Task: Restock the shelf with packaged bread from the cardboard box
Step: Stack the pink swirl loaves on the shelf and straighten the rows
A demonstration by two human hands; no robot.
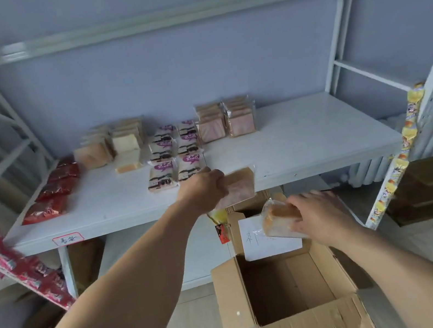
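The left hand (204, 187) grips one clear-wrapped bread pack (239, 187) by its near end, fingers curled round it, holding it just over the front edge of the shelf (307, 142). The right hand (320, 216) holds a second bread pack (280, 220), golden-crusted in a clear wrapper and tilted, above the far rim of the cardboard box (285, 281).

The box stands on the floor below the shelf's front edge, flaps spread open, its inside dark and seemingly bare; a white paper sheet (269, 241) with handwriting lies against its far wall.

The right half of the shelf board is open white surface from front edge to back wall. Further left stand two stacks of pinkish sliced bread packs (227, 123), then two rows of purple-labelled packs (173, 154) running toward the front edge, then pale toast packs (116, 146), and red snack bags (55, 189) at the left end. A handwritten label (68, 239) is stuck on the shelf's front lip. Hanging snack strips, red (9, 258) on the left and yellow (399, 157) on the right, flank the shelf posts.
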